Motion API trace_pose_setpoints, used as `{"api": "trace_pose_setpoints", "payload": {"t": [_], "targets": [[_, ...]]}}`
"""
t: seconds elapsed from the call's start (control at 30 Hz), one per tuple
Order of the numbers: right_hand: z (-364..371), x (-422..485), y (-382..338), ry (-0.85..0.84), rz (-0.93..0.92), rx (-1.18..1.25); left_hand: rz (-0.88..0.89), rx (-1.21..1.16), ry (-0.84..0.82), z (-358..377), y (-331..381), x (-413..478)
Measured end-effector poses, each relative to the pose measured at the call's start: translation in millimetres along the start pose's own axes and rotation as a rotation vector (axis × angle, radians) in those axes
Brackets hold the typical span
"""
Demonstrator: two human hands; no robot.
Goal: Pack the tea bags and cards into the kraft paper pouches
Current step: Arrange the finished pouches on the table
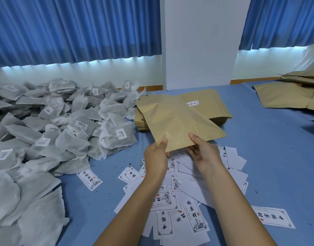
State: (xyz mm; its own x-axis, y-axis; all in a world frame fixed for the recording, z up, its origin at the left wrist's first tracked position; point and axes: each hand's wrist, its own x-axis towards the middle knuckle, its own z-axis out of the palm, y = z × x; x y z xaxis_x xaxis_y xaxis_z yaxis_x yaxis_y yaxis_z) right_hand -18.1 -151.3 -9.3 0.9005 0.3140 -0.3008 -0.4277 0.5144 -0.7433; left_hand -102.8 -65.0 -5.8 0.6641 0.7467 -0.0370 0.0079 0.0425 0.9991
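Both hands | left hand, right hand pinch flat kraft pouch

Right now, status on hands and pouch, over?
Left hand and right hand both pinch one kraft pouch by its near edge, above the cards. Tea bags piled left, untouched. Nothing blocking.

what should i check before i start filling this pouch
1. Grip on pouch: ok, left hand and right hand pinch its near edge.
2. Mouth open: cannot tell; it looks flat.
3. Anything already inside: cannot tell.
4. Reach to tea bags: ok, piled at left.
5. Reach to cards: ok, scattered under the hands.
6. Free hand for picking: not ok, both hold the pouch.
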Motion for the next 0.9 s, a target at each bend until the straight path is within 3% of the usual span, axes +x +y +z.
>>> {"api": "trace_pose_setpoints", "payload": {"t": [0.27, 0.47, 0.63, 0.73, 0.9], "targets": [[-1, 3, -4, 0.029, -0.018, -0.017, -0.044, -0.005, -0.005, 0, -3, 2], [-8, 8, -10, 0.230, -0.073, -0.086, -0.085, -0.048, 0.014, -3, -3, 6], [-9, 11, -12, 0.206, -0.029, -0.120, -0.066, -0.013, 0.000, -1, -5, 5], [-15, 18, -22, 0.282, -0.094, -0.056, -0.117, -0.060, 0.014, -4, -5, 11], [-13, 18, -22, 0.292, -0.218, -0.311, -0.078, -0.001, 0.048, -20, -7, 29]]}}
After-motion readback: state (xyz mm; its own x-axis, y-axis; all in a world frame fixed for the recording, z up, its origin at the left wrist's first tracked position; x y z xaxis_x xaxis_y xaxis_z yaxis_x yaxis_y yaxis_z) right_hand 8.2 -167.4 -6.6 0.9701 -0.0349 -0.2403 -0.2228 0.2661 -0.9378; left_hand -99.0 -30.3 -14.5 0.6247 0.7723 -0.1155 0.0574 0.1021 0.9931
